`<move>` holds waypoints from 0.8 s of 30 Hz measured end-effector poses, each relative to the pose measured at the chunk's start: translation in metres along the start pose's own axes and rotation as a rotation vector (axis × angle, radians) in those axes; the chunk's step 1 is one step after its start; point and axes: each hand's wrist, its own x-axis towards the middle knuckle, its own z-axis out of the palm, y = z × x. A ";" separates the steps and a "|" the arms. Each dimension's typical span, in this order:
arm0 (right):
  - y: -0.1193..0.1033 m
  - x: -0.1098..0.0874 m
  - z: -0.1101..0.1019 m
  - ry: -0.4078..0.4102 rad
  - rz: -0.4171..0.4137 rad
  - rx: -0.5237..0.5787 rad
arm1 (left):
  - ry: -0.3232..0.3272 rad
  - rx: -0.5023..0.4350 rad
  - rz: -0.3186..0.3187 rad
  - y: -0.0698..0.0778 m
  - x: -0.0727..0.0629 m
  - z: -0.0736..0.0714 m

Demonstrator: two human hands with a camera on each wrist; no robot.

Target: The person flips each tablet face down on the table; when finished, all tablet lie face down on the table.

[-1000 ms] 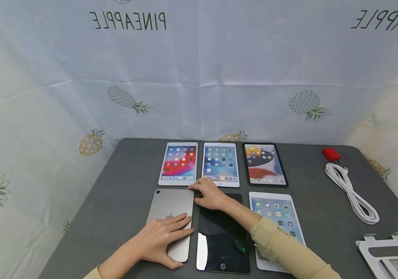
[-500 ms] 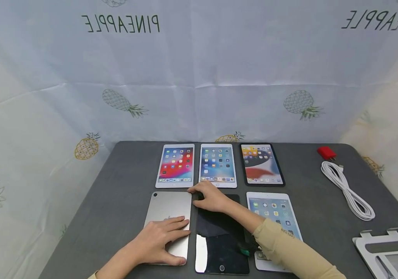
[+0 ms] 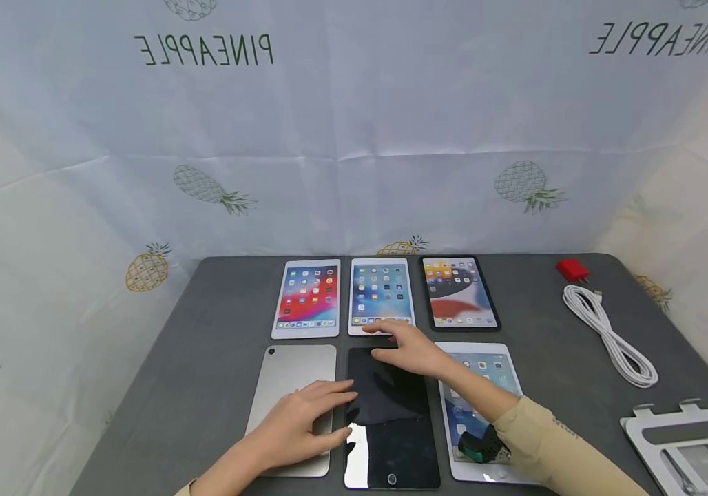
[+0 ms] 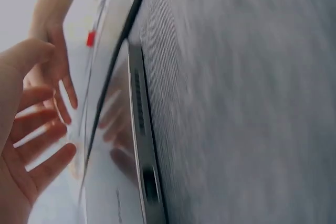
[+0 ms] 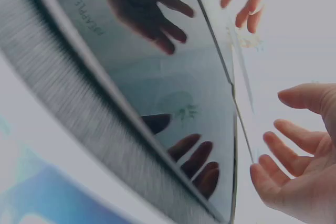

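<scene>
A silver tablet (image 3: 295, 365) lies face down at the front left, its camera lens at the upper left corner. Over its right side my left hand (image 3: 298, 426) hovers with fingers spread, the fingertips reaching the left edge of a dark-screened tablet (image 3: 406, 448). My right hand (image 3: 414, 350) is above that dark tablet's far end, fingers loosely extended and holding nothing. Its fingertips overlap the lower edge of a white tablet (image 3: 381, 293) behind. In the right wrist view, the glossy screen (image 5: 168, 87) mirrors both hands, and a gap shows below my right hand (image 5: 307, 156).
Two more lit tablets, one white (image 3: 306, 296) and one black-framed (image 3: 461, 293), complete the back row. Another white tablet (image 3: 453, 420) lies under my right forearm. To the right are a red charger plug (image 3: 573, 269), a coiled white cable (image 3: 611, 337) and a white stand (image 3: 691, 441).
Both hands have come off the silver tablet and moved right. My right hand went from its upper corner to the dark tablet's far end; my left fingers now reach the dark tablet's edge.
</scene>
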 end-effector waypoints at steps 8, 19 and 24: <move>0.005 -0.033 -0.017 0.016 0.134 0.116 | 0.002 -0.354 -0.242 0.015 0.009 0.007; -0.001 -0.075 -0.019 0.063 0.421 0.369 | 0.033 -0.833 -0.598 0.026 0.016 0.006; -0.003 -0.087 -0.020 0.028 0.440 0.461 | 0.016 -0.902 -0.638 0.027 0.017 0.005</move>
